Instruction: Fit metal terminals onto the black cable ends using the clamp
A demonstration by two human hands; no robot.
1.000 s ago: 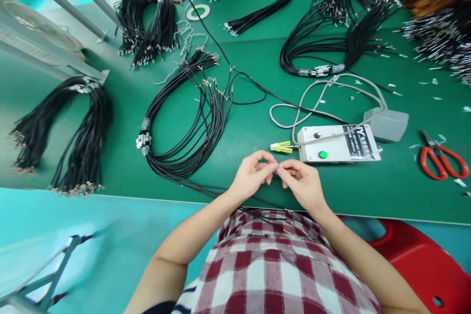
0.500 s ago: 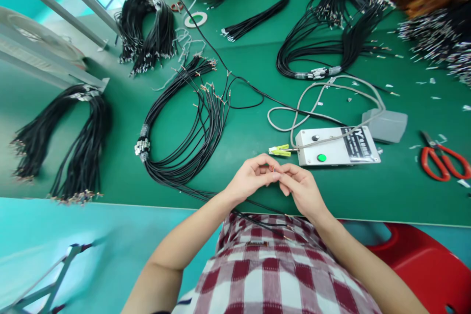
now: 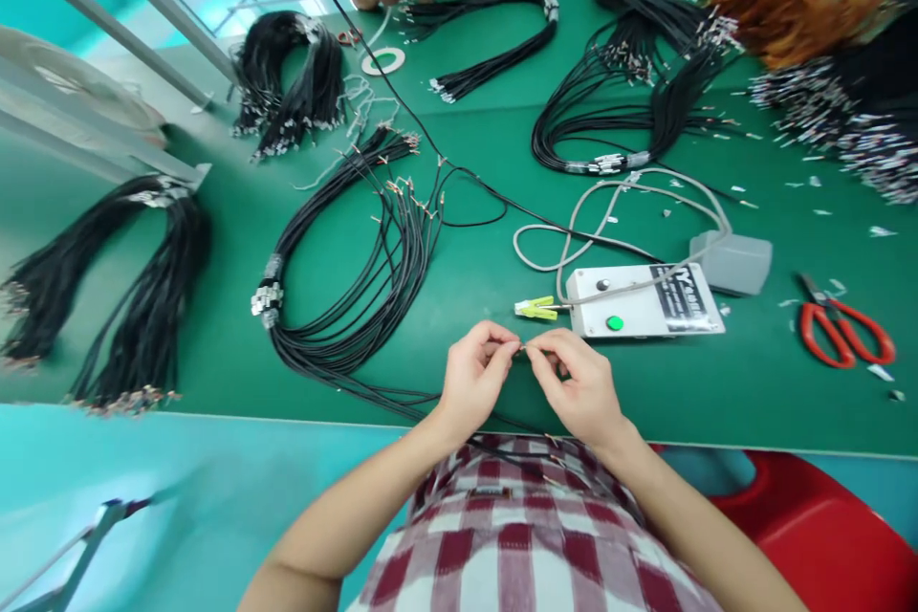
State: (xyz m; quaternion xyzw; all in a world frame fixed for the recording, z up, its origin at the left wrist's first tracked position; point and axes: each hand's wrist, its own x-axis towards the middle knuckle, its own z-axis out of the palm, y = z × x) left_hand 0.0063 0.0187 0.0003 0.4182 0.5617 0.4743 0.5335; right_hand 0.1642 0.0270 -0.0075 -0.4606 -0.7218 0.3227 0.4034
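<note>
We find the wire end (image 3: 523,347) over the bench (image 3: 681,392), lying crosswise between left hand (image 3: 471,381) and right hand (image 3: 579,387); its tip direction we cannot tell. Both hands angle inward, fingers (image 3: 501,364) pinched on it.

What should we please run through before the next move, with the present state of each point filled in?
1. Fingertips of the left hand and right hand pinched close together: ok.
2. Identity of the tiny piece between them: cannot tell, too small.
3. Yellow clip apart from the hands: ok, on the table beside the white box.
4. Red-handled pliers apart from the hands: ok, farther right on the table.
5. All wires of the nearest black bundle lying on the table: not ok, some strands cross its edge toward the lap.
6. Table free of scraps: not ok, white scraps lie scattered on the right.
</note>
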